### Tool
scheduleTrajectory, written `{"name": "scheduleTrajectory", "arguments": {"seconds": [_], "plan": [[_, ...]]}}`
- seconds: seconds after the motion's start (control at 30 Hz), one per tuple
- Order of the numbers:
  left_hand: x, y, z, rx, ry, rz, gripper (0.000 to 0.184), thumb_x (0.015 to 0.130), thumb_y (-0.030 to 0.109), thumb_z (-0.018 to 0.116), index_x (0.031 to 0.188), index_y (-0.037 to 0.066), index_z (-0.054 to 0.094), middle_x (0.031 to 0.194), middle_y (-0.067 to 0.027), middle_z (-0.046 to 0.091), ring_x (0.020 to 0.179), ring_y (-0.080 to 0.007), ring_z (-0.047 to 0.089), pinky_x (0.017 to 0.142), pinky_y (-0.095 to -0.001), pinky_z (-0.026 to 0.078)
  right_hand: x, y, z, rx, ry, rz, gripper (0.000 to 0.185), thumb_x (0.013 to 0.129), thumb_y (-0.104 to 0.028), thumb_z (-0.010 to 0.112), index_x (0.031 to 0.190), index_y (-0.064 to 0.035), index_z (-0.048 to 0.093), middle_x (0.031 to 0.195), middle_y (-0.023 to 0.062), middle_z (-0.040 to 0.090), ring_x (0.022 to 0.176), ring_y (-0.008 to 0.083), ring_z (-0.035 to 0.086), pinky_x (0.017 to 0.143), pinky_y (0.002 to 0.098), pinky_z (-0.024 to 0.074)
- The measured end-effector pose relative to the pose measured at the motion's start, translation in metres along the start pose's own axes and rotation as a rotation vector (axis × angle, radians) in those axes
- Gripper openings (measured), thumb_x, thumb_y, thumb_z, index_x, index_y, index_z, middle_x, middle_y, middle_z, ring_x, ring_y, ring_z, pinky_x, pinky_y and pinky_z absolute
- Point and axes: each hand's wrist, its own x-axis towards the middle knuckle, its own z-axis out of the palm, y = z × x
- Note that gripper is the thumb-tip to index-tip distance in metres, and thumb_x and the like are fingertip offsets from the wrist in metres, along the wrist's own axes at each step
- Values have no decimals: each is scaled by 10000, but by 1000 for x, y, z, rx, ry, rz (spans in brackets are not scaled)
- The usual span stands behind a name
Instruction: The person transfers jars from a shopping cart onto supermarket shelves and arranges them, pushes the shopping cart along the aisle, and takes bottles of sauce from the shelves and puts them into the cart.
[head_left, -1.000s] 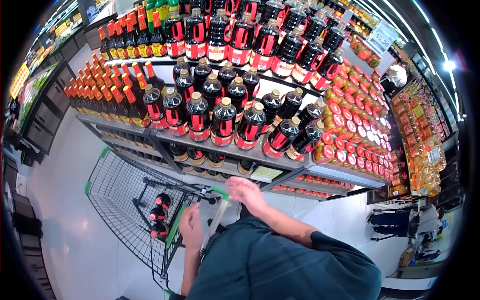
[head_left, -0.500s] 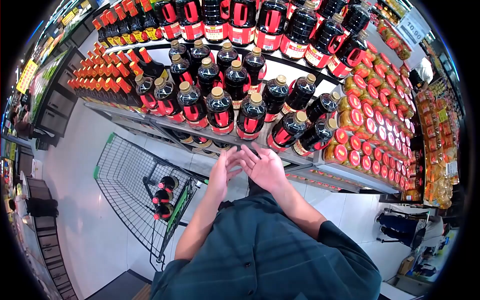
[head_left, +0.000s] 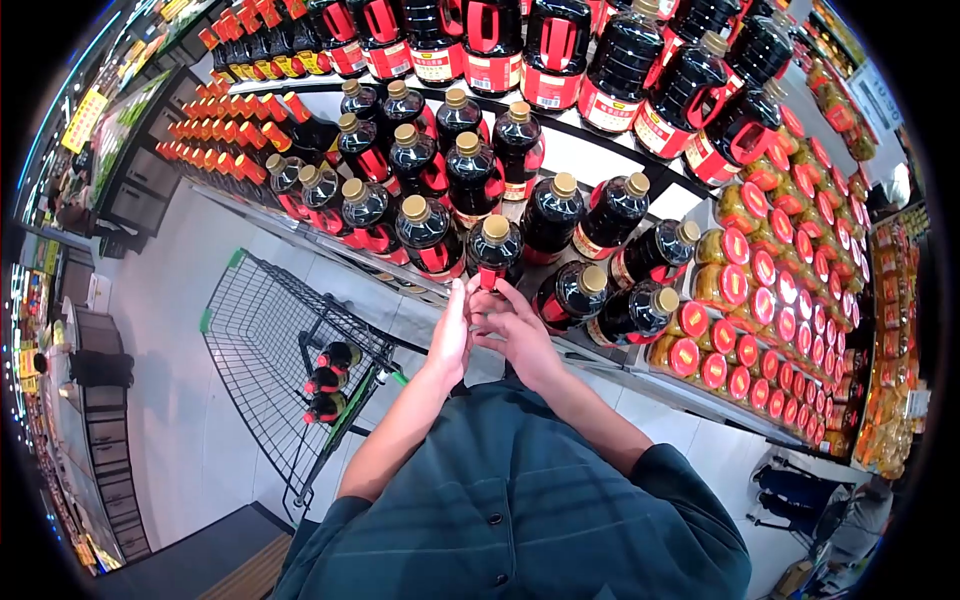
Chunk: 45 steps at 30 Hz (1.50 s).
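My left hand (head_left: 451, 334) and my right hand (head_left: 518, 335) are raised close together in front of the shelf. Both look open, with fingers stretched out and no object visible between them. Just beyond the fingertips stands a dark soy sauce bottle (head_left: 495, 243) with a gold cap and a red handle. The fingers overlap its lower part in the view; whether they touch it I cannot tell. Similar bottles stand beside it, such as one to the left (head_left: 428, 238) and one to the right (head_left: 571, 296).
A wire shopping cart (head_left: 262, 315) holding a few red-capped bottles (head_left: 326, 380) stands at left. Stacked red-lidded jars (head_left: 735, 285) fill the shelf at right. Larger bottles (head_left: 555, 50) line the upper shelf. Dark cabinets (head_left: 105, 470) are at far left.
My hands have come closer together and nearer to the front bottle. The view has shifted, and the shelf appears closer. The cart's bottles have stayed inside it.
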Motion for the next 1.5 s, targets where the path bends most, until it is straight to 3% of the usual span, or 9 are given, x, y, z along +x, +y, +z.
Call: {"name": "scheduleTrajectory", "arguments": {"seconds": [0.37,0.6,0.73,0.83,1.0,1.2,1.27,1.43,1.5], "plan": [[9,-8,6,-94,204,2,718,1045,663,386,1469,89,469,1257,-67,633,1174,-167,591,977,-346,501,23,-2,-12,-1068,-16,-458,681,878,-83,671,1501,-88,394,1417,82,442,1313,192,437,1046,341,443],[17,-18,6,-191,193,14,649,1053,652,366,1468,162,459,1295,-88,631,1150,-192,633,931,-345,539,38,-30,0,-428,-189,53,486,943,-63,607,1415,-16,501,1285,59,593,1112,156,582,994,328,476],[25,-20,3,-250,201,20,633,1063,642,340,1449,160,476,1308,-79,620,1170,-177,617,948,-389,531,45,-31,2,-401,-219,-73,418,935,-51,620,1345,-4,555,1189,68,624,957,133,595,869,293,518],[34,-29,-4,-284,149,6,646,1061,646,335,1492,174,430,1319,-88,639,1172,-184,640,974,-433,522,43,-39,5,-436,-142,-99,367,904,-72,604,1264,-3,592,1228,68,638,1104,147,581,969,305,452],[28,-28,1,-390,205,-121,767,1023,687,406,1556,138,352,1004,-67,712,1028,-229,698,995,-445,492,39,-60,14,-372,-129,-148,305,978,-61,567,1274,-5,617,1146,58,689,891,95,606,839,234,488],[6,-17,-4,-343,83,-40,652,1063,590,405,1512,118,399,856,-36,641,861,-226,683,781,-424,559,-24,-110,67,-562,-67,-259,284,992,-172,586,1147,41,692,979,91,747,695,108,601,568,200,459],[8,-22,-12,-384,-29,-74,594,1075,565,393,1460,120,474,791,-6,626,832,-205,671,749,-397,557,-43,-122,79,-611,-183,-313,306,1008,-205,541,1092,65,659,936,147,723,803,213,707,655,300,513],[-16,-11,-9,-616,-459,-7,727,1033,677,361,1515,144,470,1467,-94,580,1286,-258,604,1110,-474,456,-65,-131,119,-35,-498,-245,368,1020,-208,484,1073,91,691,1023,259,708,717,218,575,418,256,446],[-40,-1,-13,-832,-594,-121,790,1006,718,356,1491,111,502,1433,-172,598,1263,-370,616,1049,-602,487,-58,-129,120,20,-590,-55,429,1043,-245,448,1154,119,648,939,219,654,761,256,596,365,254,439]]}}
